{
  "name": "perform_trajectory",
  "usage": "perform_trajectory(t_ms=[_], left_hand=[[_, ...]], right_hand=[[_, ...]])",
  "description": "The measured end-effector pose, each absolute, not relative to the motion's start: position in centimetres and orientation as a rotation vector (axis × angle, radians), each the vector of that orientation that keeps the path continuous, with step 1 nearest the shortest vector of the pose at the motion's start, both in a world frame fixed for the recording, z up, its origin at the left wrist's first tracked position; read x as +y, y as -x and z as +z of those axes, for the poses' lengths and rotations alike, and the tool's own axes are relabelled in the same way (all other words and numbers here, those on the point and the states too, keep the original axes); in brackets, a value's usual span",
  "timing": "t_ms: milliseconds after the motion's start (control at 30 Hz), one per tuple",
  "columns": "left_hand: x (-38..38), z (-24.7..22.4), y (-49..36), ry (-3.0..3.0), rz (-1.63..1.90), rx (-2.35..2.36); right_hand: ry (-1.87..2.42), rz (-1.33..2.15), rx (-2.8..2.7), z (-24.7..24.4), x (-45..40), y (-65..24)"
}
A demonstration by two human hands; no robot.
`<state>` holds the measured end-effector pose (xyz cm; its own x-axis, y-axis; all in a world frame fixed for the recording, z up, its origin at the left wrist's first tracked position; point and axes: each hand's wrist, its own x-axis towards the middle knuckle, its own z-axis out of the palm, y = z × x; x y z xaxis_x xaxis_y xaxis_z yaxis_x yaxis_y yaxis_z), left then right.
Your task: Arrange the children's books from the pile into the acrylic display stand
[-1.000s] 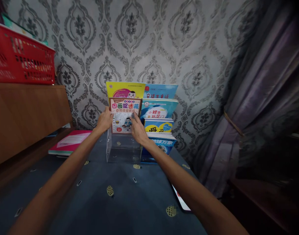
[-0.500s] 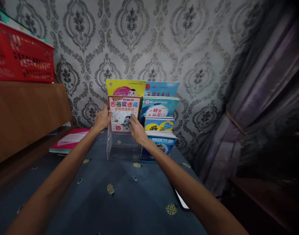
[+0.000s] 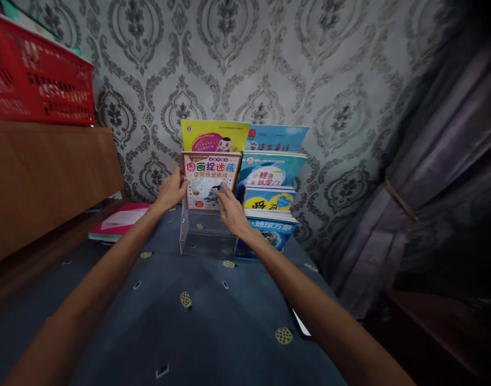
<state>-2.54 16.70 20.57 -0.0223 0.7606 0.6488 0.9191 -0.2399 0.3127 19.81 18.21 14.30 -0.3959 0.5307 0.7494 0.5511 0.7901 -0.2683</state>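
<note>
A brown-bordered picture book stands upright in the left column of a clear tiered stand, in front of a yellow book. My left hand is at the book's left edge, fingers curled round it. On the lower right of its cover rests my right hand, fingers apart. The right column holds a light blue book, a teal book, a yellow and blue book and a dark blue book. The left column's lower tiers hold no book.
Pink-covered books lie at the left, beside a wooden cabinet with a red basket on top. Part of a phone-like object shows beneath my right forearm. A curtain hangs at the right.
The camera view has shifted slightly, so the stand and books appear a little higher and further right. Both hands stay at the picture book, with little other visible movement.
</note>
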Motion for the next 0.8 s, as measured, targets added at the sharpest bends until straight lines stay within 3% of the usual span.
perform_trajectory(t_ms=[533,800], left_hand=[[15.5,18.3,4.1,2.181,-1.261,-1.672],[14.0,13.8,12.9,1.904,-0.538,-2.228]], right_hand=[[0.722,-0.022,-2.092,12.8,17.1,-20.1],[0.738,0.019,-2.06,12.6,15.9,-20.0]])
